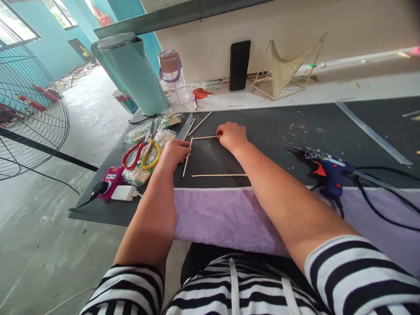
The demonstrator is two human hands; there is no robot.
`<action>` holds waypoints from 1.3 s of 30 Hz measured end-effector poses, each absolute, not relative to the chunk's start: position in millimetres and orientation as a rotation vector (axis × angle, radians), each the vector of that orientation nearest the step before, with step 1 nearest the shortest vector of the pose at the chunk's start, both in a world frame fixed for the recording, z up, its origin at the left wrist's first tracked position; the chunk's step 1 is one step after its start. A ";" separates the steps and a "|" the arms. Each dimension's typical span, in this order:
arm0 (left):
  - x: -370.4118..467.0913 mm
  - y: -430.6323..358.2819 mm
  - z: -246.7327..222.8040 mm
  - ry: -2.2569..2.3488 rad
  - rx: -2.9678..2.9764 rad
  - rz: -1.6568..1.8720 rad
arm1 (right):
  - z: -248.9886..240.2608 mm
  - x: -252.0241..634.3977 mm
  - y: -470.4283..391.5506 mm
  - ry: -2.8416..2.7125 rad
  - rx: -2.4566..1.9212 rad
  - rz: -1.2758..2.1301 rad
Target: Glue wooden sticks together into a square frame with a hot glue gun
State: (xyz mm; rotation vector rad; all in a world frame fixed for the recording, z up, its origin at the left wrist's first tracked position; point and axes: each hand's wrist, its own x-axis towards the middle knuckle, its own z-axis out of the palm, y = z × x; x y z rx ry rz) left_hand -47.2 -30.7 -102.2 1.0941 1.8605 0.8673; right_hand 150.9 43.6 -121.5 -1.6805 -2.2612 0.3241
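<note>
My left hand (175,152) is closed at the upper part of a thin wooden stick (186,166) that slants on the dark table mat. With its fingers pinched together, my right hand (232,136) holds the right end of another wooden stick (205,138). The left end of that stick meets the slanted one near its top, forming a corner. Nearer to me, a third stick (218,175) lies crosswise, its right end hidden by my right forearm. Another loose stick (200,123) rests beyond my hands, beside some clear glue sticks (186,127).
Scissors (159,153) lie on plastic-wrapped stick bundles (133,135), left of my hand. A purple power strip (113,177) sits near the left edge. On the right is a blue glue gun (331,175) with a cord. Behind stand a jug (131,74), bottle (177,81), phone (239,65) and stick model (282,76).
</note>
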 end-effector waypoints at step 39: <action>-54.2 -29.7 -107.6 1.957 1.287 0.808 | -125.5 151.0 43.3 -2.259 -1.675 0.288</action>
